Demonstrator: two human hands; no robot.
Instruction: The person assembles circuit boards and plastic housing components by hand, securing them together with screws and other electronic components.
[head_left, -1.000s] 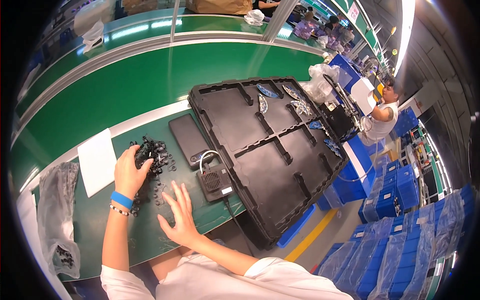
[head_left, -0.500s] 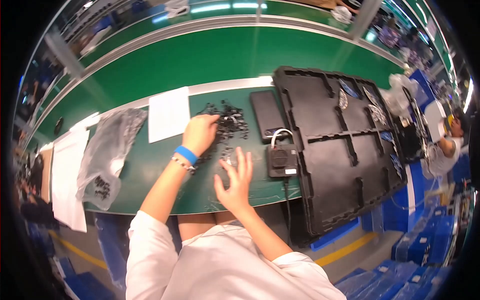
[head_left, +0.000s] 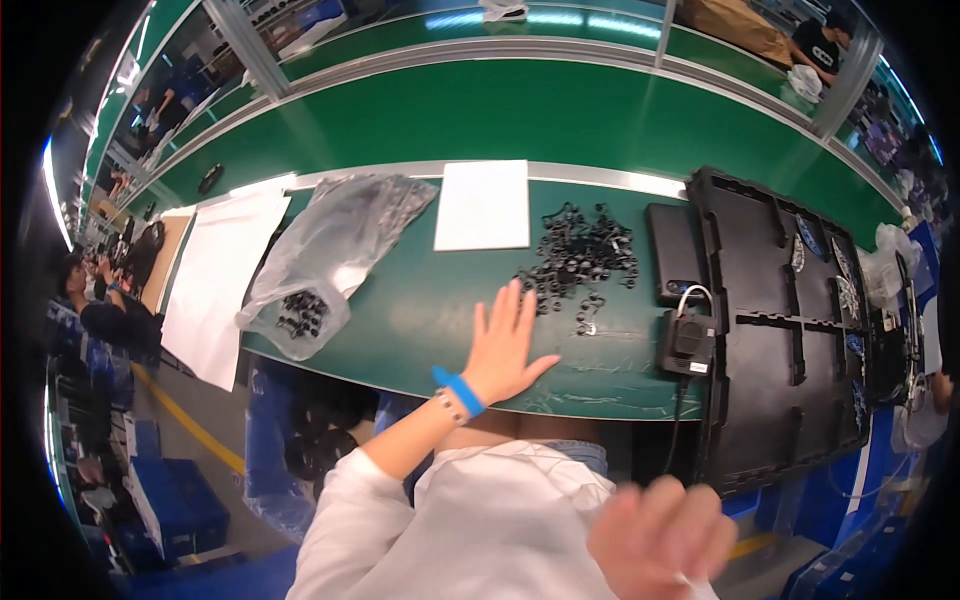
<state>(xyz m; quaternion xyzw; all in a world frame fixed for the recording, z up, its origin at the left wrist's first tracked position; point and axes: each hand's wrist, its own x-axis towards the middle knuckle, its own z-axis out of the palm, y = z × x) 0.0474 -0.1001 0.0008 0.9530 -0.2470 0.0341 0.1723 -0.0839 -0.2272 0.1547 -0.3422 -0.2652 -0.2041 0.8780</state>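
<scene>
My left hand lies flat and open on the green table, fingers spread, a blue band at its wrist. Just beyond its fingertips sits a heap of small black rings. My right hand is lifted close to the camera at the lower edge, blurred, fingers loosely curled; nothing shows in it. A small black box with a wire loop stands to the right of my left hand.
A clear plastic bag with more black parts lies at the left. White sheets lie on the table. A dark phone and a large black moulded tray fill the right side. Other people work at both edges.
The view has swung left. My left hand has left the pile of rings and now rests flat before it. My right hand has lifted off the table toward the camera.
</scene>
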